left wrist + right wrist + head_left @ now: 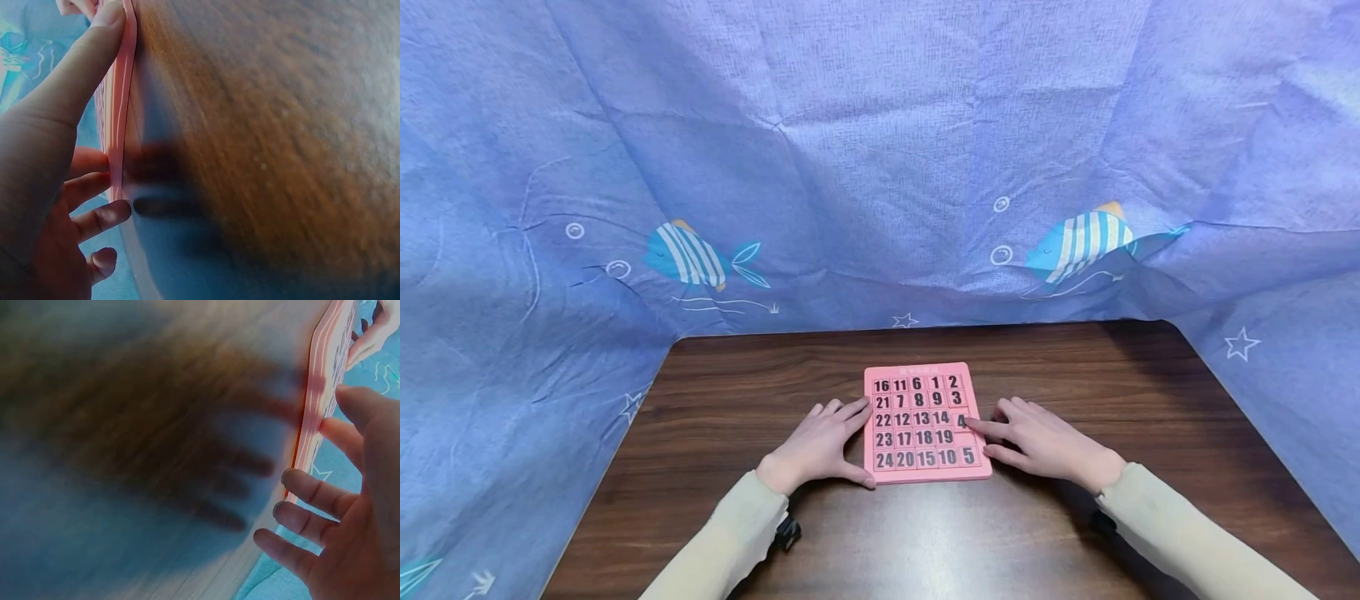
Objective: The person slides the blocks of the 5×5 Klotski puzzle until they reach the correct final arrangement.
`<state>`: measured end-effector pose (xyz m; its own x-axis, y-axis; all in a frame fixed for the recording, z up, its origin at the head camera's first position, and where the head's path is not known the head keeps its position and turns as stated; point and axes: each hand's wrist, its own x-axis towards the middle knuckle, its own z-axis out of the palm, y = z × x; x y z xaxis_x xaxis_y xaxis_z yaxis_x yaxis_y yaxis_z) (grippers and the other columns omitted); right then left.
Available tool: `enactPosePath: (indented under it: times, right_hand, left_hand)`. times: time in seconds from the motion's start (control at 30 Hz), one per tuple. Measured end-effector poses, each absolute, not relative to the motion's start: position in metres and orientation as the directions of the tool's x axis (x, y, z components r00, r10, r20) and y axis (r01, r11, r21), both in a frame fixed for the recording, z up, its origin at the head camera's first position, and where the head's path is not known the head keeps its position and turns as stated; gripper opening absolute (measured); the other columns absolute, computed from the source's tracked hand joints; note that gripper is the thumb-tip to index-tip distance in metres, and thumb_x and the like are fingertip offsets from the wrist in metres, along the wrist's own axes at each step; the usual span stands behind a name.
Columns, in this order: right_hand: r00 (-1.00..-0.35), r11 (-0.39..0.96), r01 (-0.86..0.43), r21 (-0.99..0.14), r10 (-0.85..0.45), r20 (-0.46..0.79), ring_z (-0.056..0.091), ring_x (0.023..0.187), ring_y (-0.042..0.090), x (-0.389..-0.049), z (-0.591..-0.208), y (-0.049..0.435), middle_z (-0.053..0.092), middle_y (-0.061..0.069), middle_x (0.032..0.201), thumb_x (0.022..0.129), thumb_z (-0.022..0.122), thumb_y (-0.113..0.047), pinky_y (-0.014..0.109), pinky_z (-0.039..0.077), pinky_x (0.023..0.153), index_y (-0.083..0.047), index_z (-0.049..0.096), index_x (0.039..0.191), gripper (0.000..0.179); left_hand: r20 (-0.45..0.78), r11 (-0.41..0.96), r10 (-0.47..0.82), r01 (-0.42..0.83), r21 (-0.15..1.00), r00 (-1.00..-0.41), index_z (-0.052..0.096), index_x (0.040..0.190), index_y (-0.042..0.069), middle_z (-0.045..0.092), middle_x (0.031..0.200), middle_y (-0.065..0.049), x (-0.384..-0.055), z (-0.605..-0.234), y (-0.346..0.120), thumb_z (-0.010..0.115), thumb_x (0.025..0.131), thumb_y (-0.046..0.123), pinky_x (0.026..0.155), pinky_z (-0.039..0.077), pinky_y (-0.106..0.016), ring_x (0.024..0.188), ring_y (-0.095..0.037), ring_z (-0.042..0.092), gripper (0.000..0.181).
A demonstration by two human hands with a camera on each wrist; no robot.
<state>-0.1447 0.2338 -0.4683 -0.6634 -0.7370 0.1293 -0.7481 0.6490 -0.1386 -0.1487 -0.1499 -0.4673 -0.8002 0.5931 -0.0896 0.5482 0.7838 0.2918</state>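
A pink number slide puzzle (925, 477) lies flat on the table, its square tiles bearing black numbers. On its left side, my left hand (816, 446) steadies the frame, thumb at the lower left corner and fingertips along the left edge. In the left wrist view the thumb (81, 69) presses against the pink rim. My right hand (1048, 442) reaches in from the right, its index fingertip on the 4 tile (959, 422) in the right column. That tile sits slightly lower than the 14 beside it. A vacant slot shows below it, right of the 19 tile (943, 437).
The dark wood table (760, 375) extends around the puzzle on every side. Behind it hangs a blue curtain (880, 167) printed with fish and stars. A small black device (787, 532) is strapped at the left wrist, another (1103, 523) at the right.
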Motion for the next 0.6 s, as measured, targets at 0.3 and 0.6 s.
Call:
enactPosePath:
  times: [0.3,0.6]
  right_hand:
    - [-0.706,0.694,-0.705,-0.146,-0.705,0.061,0.036,0.078,0.010,-0.150,-0.468,0.227,0.042,-0.007,0.090,0.104,0.060,-0.047,0.028,0.033,0.069,-0.026,0.064,0.146,0.047]
    - [-0.690,0.673,-0.722,-0.162,-0.716,0.102,0.034,0.076,0.009,-0.145,-0.467,0.224,0.041,-0.009,0.087,0.104,0.062,-0.043,0.027,0.032,0.068,-0.026,0.065,0.145,0.045]
  left_hand:
    - [-0.093,0.785,0.593,0.549,0.287,-0.800,0.045,0.159,0.009,0.040,0.166,-0.008,-0.148,-0.468,-0.149,0.081,0.069,0.077,0.110,0.038,-0.055,0.135,-0.033,0.047,0.117]
    - [-0.086,0.783,0.594,0.551,0.289,-0.800,0.045,0.158,0.009,0.041,0.165,-0.009,-0.149,-0.467,-0.149,0.082,0.069,0.076,0.108,0.039,-0.056,0.132,-0.032,0.048,0.117]
